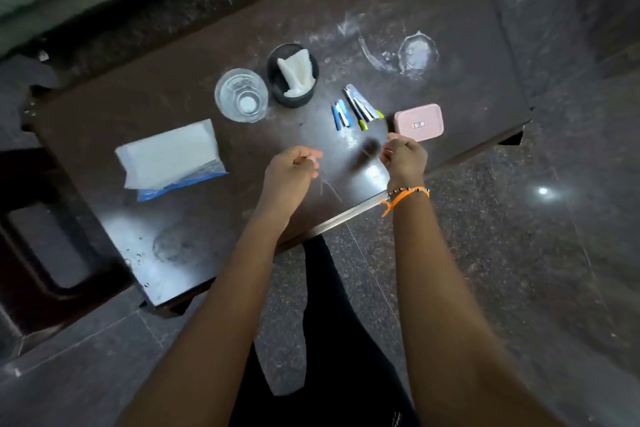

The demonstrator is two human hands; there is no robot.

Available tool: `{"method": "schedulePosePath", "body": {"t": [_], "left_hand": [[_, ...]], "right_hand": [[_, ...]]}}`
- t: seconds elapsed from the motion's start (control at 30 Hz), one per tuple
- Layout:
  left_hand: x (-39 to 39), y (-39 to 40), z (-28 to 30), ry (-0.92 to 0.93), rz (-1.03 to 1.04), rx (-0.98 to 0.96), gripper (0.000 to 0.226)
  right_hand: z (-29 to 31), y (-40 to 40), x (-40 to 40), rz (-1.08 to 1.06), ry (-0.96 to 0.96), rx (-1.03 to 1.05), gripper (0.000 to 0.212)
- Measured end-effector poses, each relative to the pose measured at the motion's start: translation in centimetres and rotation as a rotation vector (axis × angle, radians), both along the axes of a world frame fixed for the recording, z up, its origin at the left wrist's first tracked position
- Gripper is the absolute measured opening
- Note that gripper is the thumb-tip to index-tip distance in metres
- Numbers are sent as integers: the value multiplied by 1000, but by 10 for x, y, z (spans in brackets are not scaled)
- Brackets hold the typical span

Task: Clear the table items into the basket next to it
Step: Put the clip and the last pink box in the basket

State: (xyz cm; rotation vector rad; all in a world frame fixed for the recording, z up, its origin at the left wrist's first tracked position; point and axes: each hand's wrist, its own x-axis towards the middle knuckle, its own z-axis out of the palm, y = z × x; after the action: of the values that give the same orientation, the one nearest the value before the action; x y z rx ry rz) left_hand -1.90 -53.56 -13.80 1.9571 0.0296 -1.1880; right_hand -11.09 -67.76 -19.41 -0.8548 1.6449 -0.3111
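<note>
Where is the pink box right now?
In the head view, the pink box lies on the table's right end, beside the pens and just beyond the right hand.

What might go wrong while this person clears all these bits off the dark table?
1. The clear glass stands upright right beside the black cup holding a white napkin; a careless reach for either could tip the glass.
2. The pens and markers lie loose and bunched, so grabbing them together may scatter or roll some.
3. The pink box sits close to the table edge, just past the right hand; a nudge might push it off.
</note>
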Motion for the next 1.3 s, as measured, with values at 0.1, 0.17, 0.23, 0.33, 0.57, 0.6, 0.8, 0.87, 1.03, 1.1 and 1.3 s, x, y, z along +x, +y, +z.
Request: {"method": "schedulePosePath", "body": {"t": [0.1,0.17,0.23,0.33,0.57,0.6,0.8,0.87,1.03,1.1,1.3], "left_hand": [[-3,-21,-9,13,-60,19,25],[-5,-31,-16,17,-98,33,24],[-6,-38,-25,15,-120,44,24],[-7,-46,-39,16,-148,62,24],[-3,-80,-69,-22,-492,205,50],[-3,-85,-72,-14,-532,231,54],[-3,-114,-94,-100,-665,327,68],[-5,-117,-100,-208,-658,308,68],[-10,-109,-104,-464,-635,294,60],[-13,-104,-104,-472,-690,313,65],[-12,-100,-110,-540,-801,358,56]], "right_hand": [[-20,-22,-8,-144,48,78,27],[-31,-30,-10,-209,71,120,5],[-40,-37,-11,-284,91,125,29],[-43,-45,-9,-339,76,134,32],[-58,-49,-19,-369,-34,254,16],[-60,-48,-21,-357,-49,272,8],[-69,-46,-29,-321,-96,264,15],[-69,-47,-31,-323,-111,242,18],[-69,-45,-33,-349,-131,218,24],[-69,-42,-32,-359,-129,219,24],[-69,-38,-30,-348,-123,199,25]]}}
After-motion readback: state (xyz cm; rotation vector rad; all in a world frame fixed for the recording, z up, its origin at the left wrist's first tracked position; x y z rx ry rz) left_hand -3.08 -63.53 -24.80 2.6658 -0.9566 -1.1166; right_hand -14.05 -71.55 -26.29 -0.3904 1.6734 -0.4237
